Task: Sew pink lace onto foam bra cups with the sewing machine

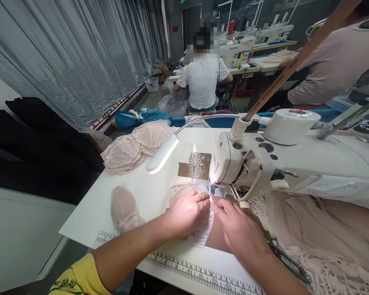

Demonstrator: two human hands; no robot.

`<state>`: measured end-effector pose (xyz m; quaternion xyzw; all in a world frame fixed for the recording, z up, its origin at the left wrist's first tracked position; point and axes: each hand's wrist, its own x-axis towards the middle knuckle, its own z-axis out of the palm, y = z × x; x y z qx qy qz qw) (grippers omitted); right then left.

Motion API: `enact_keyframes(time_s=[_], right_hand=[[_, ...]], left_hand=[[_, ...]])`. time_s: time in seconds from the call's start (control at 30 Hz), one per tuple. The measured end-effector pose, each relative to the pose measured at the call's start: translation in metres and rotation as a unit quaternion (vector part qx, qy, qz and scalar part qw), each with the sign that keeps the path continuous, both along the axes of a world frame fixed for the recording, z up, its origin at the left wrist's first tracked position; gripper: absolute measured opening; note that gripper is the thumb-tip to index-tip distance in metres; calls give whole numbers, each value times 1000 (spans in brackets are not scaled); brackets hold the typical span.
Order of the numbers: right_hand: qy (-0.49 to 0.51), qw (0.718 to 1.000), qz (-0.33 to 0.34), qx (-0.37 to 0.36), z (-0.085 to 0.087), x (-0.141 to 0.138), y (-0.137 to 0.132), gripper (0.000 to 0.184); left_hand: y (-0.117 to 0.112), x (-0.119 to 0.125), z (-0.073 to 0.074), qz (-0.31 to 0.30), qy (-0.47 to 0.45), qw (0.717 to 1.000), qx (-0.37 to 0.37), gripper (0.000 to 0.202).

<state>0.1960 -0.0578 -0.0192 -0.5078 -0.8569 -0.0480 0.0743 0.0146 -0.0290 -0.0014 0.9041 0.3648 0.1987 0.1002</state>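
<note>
Worktable seen from the head camera. My left hand (187, 215) is bunched over a pale lace piece (204, 231), its curled fingers grasping the piece near its edge. My right hand (242, 229) lies opposite, thumb and fingertips at the same edge; whether these pinch or merely press, I cannot tell. The lace piece lies on the white tabletop (92, 209), just in front of the needle area of the sewing machine (298, 159), between my two hands. Left of my left forearm rests a single beige cup (123, 205) with a lace border; beyond it, near the table's far edge, sits a pile of lace cups (123, 153). A lamp (164, 153) on a bent neck hangs over the table. Beige mesh and lace fabric (307, 221) spreads to the right of my right hand. Ruler markings (187, 268) run along the near edge.
</note>
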Motion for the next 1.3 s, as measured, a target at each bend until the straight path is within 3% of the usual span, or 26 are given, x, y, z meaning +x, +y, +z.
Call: enact_keyframes(time_s=[0.13,0.27,0.4,0.57,0.83,1.07,1.3], right_hand=[[-40,998,-31,-22,2,-3,6,59],[-73,993,-75,-51,0,-6,9,55],[-83,992,-97,-19,-4,-6,11,55],[-101,993,-60,24,-6,-5,9,58],[-81,995,-55,32,-8,-3,9,56],[-51,997,-39,42,-10,0,8,53],[24,997,0,72,-12,2,8,41]], left_hand=[[12,1,-14,-16,9,999,32,25],[25,0,-22,-20,24,999,39,24],[33,-1,-26,-40,29,998,42,24],[35,-4,-20,-51,35,997,40,27],[38,-4,-17,-35,45,998,23,30],[33,-5,-12,20,50,998,22,33],[30,-8,-16,53,76,996,13,46]])
